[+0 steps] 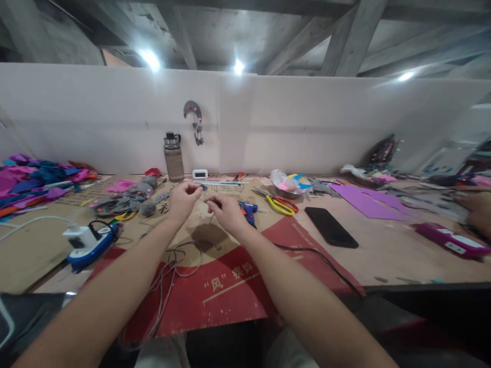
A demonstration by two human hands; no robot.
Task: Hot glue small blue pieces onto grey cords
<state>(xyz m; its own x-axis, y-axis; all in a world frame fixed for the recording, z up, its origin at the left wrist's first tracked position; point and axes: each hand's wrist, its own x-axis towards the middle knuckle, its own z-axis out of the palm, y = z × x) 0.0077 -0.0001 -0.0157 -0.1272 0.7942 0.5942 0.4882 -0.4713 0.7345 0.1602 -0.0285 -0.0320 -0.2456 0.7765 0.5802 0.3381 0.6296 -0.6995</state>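
My left hand (183, 202) and my right hand (227, 211) are raised close together over the middle of the table, both in a pinch. A small dark grey piece (204, 188) shows at the left fingertips; its kind is too small to make out. Below the right fingertips a short stretch of thin grey cord hangs down. More of this grey cord (173, 261) lies in loose loops on the red printed sheet (230, 301) under my forearms. Just beyond my right wrist lies a blue glue gun (249, 208), partly hidden by the hand.
Yellow- and red-handled scissors (283, 205), a black phone (332, 227) and purple sheets (364, 201) lie to the right. Left are grey felt pieces (126, 199) and a blue power strip (94, 250). A bottle (174, 158) stands behind. Another person's hand (477, 207) is far right.
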